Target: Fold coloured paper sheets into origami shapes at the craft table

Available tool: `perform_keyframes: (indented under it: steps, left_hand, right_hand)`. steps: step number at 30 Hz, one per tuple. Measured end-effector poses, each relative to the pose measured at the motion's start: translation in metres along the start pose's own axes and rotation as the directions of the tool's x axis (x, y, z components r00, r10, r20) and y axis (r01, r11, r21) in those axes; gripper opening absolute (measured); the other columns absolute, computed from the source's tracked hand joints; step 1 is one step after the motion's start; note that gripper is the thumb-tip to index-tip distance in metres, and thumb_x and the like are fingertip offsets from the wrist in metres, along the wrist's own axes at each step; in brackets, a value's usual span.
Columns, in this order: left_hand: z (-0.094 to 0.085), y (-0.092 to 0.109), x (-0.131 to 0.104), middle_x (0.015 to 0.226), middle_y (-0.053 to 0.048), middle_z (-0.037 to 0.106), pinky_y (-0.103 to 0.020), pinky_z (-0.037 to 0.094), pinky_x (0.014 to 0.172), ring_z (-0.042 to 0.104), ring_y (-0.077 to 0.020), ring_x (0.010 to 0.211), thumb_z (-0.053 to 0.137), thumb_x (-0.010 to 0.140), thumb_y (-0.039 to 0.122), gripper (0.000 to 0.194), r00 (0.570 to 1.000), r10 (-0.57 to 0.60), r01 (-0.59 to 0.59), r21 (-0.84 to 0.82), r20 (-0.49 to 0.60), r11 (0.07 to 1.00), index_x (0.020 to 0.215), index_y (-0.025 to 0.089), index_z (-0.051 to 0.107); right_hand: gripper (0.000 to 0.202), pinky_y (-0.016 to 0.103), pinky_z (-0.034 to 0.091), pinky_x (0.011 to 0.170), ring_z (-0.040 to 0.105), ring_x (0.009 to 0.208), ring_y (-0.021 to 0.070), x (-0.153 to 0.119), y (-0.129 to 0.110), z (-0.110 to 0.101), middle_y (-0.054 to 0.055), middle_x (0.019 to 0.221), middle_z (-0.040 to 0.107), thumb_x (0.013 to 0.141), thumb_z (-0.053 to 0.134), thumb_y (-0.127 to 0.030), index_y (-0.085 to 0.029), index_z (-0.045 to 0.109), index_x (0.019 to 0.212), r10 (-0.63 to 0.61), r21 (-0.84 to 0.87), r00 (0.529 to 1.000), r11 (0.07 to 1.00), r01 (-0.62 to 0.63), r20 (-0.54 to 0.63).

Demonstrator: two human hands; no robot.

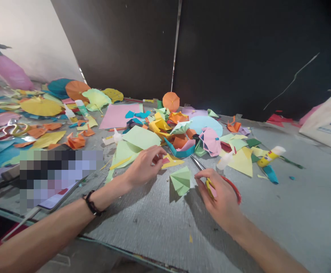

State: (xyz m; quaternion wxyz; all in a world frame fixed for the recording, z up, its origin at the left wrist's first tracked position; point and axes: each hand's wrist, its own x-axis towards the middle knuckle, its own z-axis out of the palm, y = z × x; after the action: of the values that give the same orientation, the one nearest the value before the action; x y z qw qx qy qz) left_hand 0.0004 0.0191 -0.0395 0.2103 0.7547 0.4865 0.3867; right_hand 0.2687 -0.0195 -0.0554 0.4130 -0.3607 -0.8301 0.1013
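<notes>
My right hand is closed around the scissors, which have red and yellow handles and blades pointing up and left toward the paper pile. Beside it, a folded light green paper piece rests on the grey table between my hands. My left hand hovers at the left edge of the pile with its fingers curled together; whether something small is between them is hidden. Under and behind its fingers lie a yellow paper piece and light green sheets.
Coloured paper scraps cover the grey table's back and left side. A phone lies at left, near another pair of scissors. A glue stick and a white bag are at right. A dark panel stands behind.
</notes>
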Motion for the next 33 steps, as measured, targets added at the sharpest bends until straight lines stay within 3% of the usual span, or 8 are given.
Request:
perform_keyframes:
  steps: [2, 5, 7, 10, 17, 22, 29, 33]
  left_hand:
    - [0.002, 0.006, -0.001, 0.087, -0.004, 0.070, -0.026, 0.054, 0.061, 0.072, -0.0167, 0.072, 0.062, 0.096, 0.033, 0.015, 0.993, -0.109, 0.118, -0.223, 0.054, 0.968, 0.100, 0.018, 0.060]
    - [0.004, 0.017, -0.003, 0.078, -0.004, 0.072, -0.026, 0.055, 0.057, 0.070, -0.0154, 0.061, 0.071, 0.090, 0.034, 0.024, 0.933, -0.226, 0.348, -0.543, 0.281, 0.764, 0.100, 0.017, 0.058]
    - [0.005, 0.023, -0.004, 0.073, -0.004, 0.073, -0.026, 0.055, 0.056, 0.066, -0.0128, 0.056, 0.073, 0.088, 0.032, 0.023, 0.899, -0.212, 0.421, -0.623, 0.383, 0.659, 0.099, 0.016, 0.060]
    - [0.007, 0.028, -0.007, 0.070, -0.003, 0.073, -0.023, 0.052, 0.053, 0.062, -0.0095, 0.051, 0.073, 0.088, 0.030, 0.021, 0.877, -0.185, 0.459, -0.661, 0.443, 0.594, 0.098, 0.016, 0.061]
    - [0.014, 0.037, -0.015, 0.077, -0.006, 0.073, -0.025, 0.057, 0.053, 0.072, -0.0173, 0.066, 0.078, 0.088, 0.040, 0.031, 0.876, -0.088, 0.436, -0.697, 0.475, 0.569, 0.097, 0.016, 0.061]
    - [0.019, 0.045, -0.021, 0.075, -0.005, 0.071, -0.024, 0.058, 0.054, 0.071, -0.0163, 0.067, 0.077, 0.090, 0.046, 0.034, 0.873, -0.045, 0.425, -0.711, 0.486, 0.560, 0.095, 0.015, 0.064]
    - [0.016, 0.042, -0.022, 0.063, -0.001, 0.066, -0.021, 0.051, 0.045, 0.062, -0.0116, 0.049, 0.077, 0.089, 0.052, 0.039, 0.857, -0.098, 0.410, -0.555, 0.505, 0.724, 0.092, 0.014, 0.068]
    - [0.017, 0.038, -0.021, 0.069, -0.004, 0.070, -0.020, 0.049, 0.043, 0.065, -0.0118, 0.049, 0.076, 0.089, 0.052, 0.041, 0.858, -0.061, 0.408, -0.604, 0.510, 0.685, 0.094, 0.013, 0.066]
  right_hand:
    - [0.017, 0.032, 0.055, 0.080, 0.069, 0.092, 0.0203, 0.000, -0.001, 0.000, 0.004, 0.102, 0.069, 0.100, 0.056, -0.012, -0.025, 0.057, 0.111, 0.008, -0.010, 1.000, 1.000, -0.008, -0.005]
    - [0.014, 0.031, 0.055, 0.074, 0.069, 0.088, 0.0205, 0.001, -0.003, 0.000, 0.003, 0.099, 0.069, 0.099, 0.059, -0.014, -0.025, 0.058, 0.108, 0.018, -0.023, 0.999, 1.000, -0.019, -0.027]
    - [0.012, 0.031, 0.055, 0.073, 0.069, 0.087, 0.0203, 0.002, -0.004, 0.000, 0.003, 0.098, 0.070, 0.099, 0.060, -0.015, -0.025, 0.059, 0.107, 0.016, -0.025, 0.999, 1.000, -0.017, -0.031]
    - [0.010, 0.032, 0.056, 0.076, 0.069, 0.088, 0.0198, 0.003, -0.006, 0.000, 0.004, 0.098, 0.069, 0.101, 0.058, -0.016, -0.024, 0.059, 0.107, 0.010, -0.012, 1.000, 1.000, -0.010, -0.019]
    - [0.012, 0.037, 0.056, 0.086, 0.067, 0.101, 0.0227, 0.001, -0.015, -0.002, 0.007, 0.108, 0.068, 0.101, 0.064, -0.026, -0.023, 0.062, 0.112, -0.014, 0.031, 0.998, 0.999, 0.012, 0.066]
    - [0.011, 0.033, 0.055, 0.087, 0.066, 0.101, 0.0192, 0.001, -0.020, -0.001, 0.005, 0.106, 0.067, 0.101, 0.060, -0.014, -0.022, 0.066, 0.103, -0.067, 0.087, 0.995, 0.994, 0.060, 0.074]
    - [0.010, 0.033, 0.053, 0.088, 0.066, 0.101, 0.0189, 0.002, -0.016, -0.001, 0.005, 0.105, 0.068, 0.102, 0.057, -0.014, -0.022, 0.064, 0.104, -0.053, 0.071, 0.998, 0.996, 0.050, 0.044]
    - [0.012, 0.033, 0.053, 0.090, 0.065, 0.103, 0.0185, 0.001, -0.014, -0.001, 0.006, 0.107, 0.068, 0.104, 0.053, -0.015, -0.022, 0.063, 0.106, -0.035, 0.067, 0.999, 0.997, 0.034, 0.025]
